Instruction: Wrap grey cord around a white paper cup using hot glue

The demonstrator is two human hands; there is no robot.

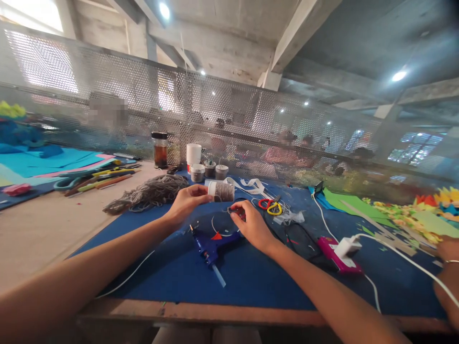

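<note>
My left hand (pixel 190 200) holds a small white cup (pixel 221 191) on its side, its outside wrapped in grey-brown cord. Just right of the cup, my right hand (pixel 247 220) has its fingers bent together; what they pinch is too small to make out. Below both hands a blue glue gun (pixel 208 246) lies on the dark blue mat (pixel 251 279), with a clear glue stick poking out. Behind my left hand is a heap of grey cord (pixel 154 191). Red and yellow scissors (pixel 270 206) lie right of the cup, near a white ribbon (pixel 251 185).
Small cups (pixel 210 169) and a dark-lidded jar (pixel 160 150) stand at the back before a perforated metal screen (pixel 229 119). A magenta power strip (pixel 339 255) with white cables is at right. Pens and pliers (pixel 96 179) lie left. Another person's arm (pixel 448 267) shows far right.
</note>
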